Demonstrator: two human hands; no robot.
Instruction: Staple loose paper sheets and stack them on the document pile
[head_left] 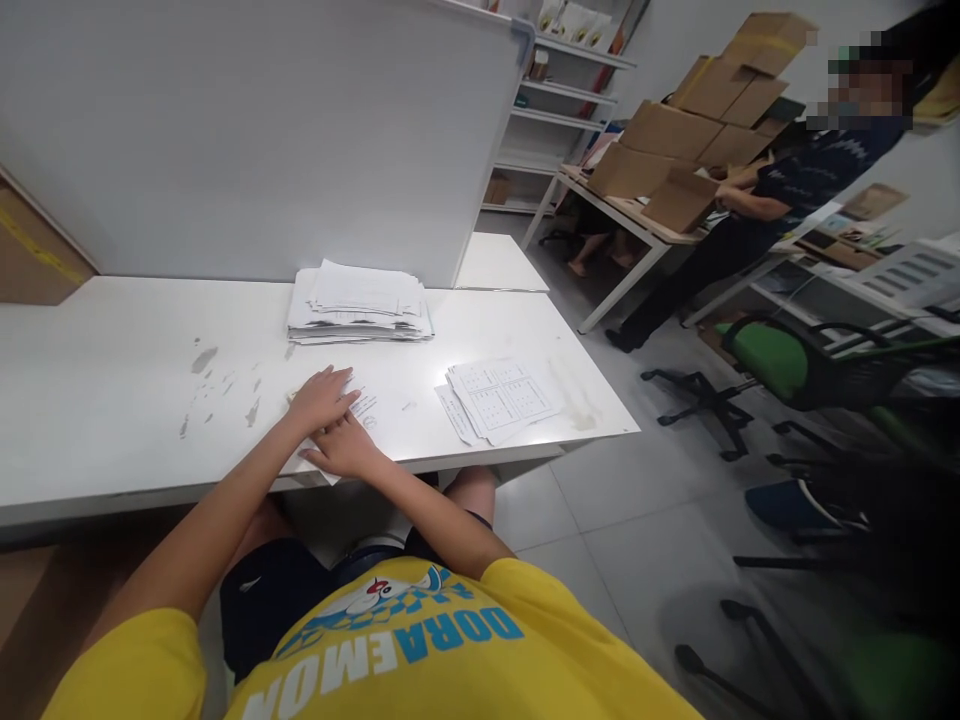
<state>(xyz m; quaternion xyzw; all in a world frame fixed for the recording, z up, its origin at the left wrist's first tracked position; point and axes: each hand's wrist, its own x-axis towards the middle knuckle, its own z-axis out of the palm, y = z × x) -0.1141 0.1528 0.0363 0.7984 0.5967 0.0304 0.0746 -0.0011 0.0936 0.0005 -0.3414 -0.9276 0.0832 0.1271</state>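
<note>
Head view: left of frame centre, the left hand (321,398) lies fingers extended, overlapping the right hand (346,446), whose grip I cannot tell, on a printed sheet (365,404); its corner seems to overhang the table (112,400), so wrist pressure could crease it.

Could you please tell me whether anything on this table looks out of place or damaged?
Yes: grey marks left of the left hand look like stains or worn patches, breaking up the otherwise plain white table. Toward its right end, the printed sheets are stacked askew, their edges jutting out unevenly.
</note>
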